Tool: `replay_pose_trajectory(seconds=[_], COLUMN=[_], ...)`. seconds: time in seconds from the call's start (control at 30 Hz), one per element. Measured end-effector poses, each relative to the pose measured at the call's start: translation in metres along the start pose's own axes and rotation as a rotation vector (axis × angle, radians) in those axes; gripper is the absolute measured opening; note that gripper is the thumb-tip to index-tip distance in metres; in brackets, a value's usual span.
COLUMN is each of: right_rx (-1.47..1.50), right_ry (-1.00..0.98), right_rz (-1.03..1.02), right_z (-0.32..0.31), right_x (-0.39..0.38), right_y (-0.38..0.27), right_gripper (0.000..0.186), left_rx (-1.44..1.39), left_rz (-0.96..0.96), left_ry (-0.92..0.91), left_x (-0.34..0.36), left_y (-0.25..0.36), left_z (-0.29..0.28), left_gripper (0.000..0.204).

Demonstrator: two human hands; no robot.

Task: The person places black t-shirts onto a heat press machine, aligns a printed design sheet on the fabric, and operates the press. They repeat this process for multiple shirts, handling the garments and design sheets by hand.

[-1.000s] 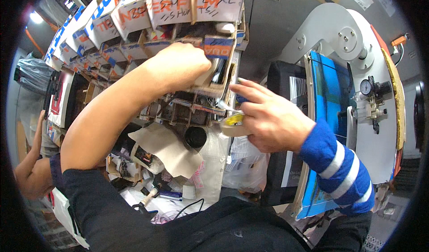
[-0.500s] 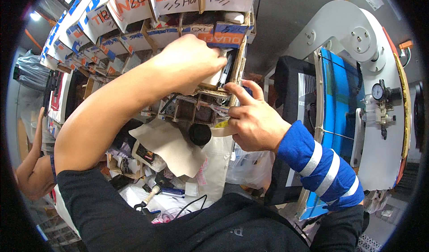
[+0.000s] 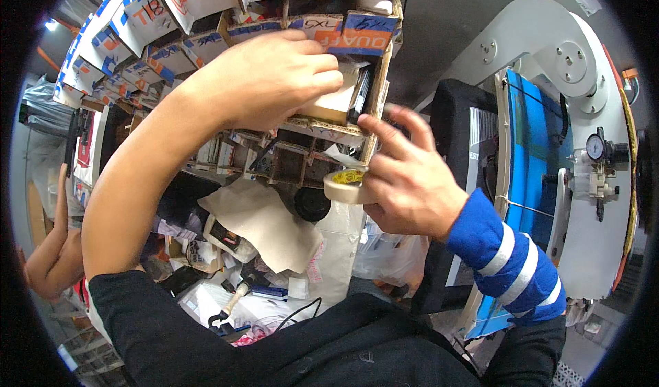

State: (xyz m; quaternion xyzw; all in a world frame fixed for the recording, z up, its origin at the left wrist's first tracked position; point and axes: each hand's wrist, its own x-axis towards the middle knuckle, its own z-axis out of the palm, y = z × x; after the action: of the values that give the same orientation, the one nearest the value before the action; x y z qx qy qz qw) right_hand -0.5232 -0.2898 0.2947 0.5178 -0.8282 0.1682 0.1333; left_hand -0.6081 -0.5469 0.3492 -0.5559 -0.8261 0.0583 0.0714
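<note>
My left hand (image 3: 281,78) is bent over the front of a cardboard compartment organizer (image 3: 336,132), its fingers curled and closed; what they grip, if anything, is hidden. Beside its knuckles, a stack of cream-coloured pieces (image 3: 338,102) stands in the end compartment, along with thin dark pieces (image 3: 360,93). My right hand (image 3: 412,171) grips a roll of masking tape (image 3: 347,189), cream with a yellow inner core, in its lower fingers. Its index finger stretches to the compartment's front right corner, while another finger points upward.
More cardboard compartments (image 3: 185,54) curve away to the left. Below lie a beige sheet (image 3: 264,222), a dark round object (image 3: 311,204) and a cluttered white surface. At right stands a grey press machine (image 3: 542,51) with a blue panel (image 3: 532,154). Another person's arm (image 3: 55,250) shows at far left.
My left hand has drawn back to the left, exposing the cream stack in the end compartment. My right hand, with the tape roll, sits slightly lower and further right, and the view has shifted.
</note>
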Motion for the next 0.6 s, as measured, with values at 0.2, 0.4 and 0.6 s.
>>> replay_pose_trajectory(seconds=[0.2,0.4,0.6], right_rx=[0.103,0.257,0.338], right_ry=[-0.103,-0.08,-0.078], right_rz=[-0.065,-0.003,0.0], right_z=[-0.02,-0.014,-0.01], right_x=[0.035,0.028,0.023], right_y=[0.019,0.02,0.014], right_gripper=[0.018,0.015,0.016], left_rx=[0.007,0.142,0.37], left_rz=[0.034,0.127,0.176], left_ry=[0.104,0.155,0.15], left_x=[-0.002,-0.001,0.0], left_y=[-0.005,-0.005,-0.012], left_z=[0.009,0.016,-0.006], left_gripper=[0.025,0.036,0.026])
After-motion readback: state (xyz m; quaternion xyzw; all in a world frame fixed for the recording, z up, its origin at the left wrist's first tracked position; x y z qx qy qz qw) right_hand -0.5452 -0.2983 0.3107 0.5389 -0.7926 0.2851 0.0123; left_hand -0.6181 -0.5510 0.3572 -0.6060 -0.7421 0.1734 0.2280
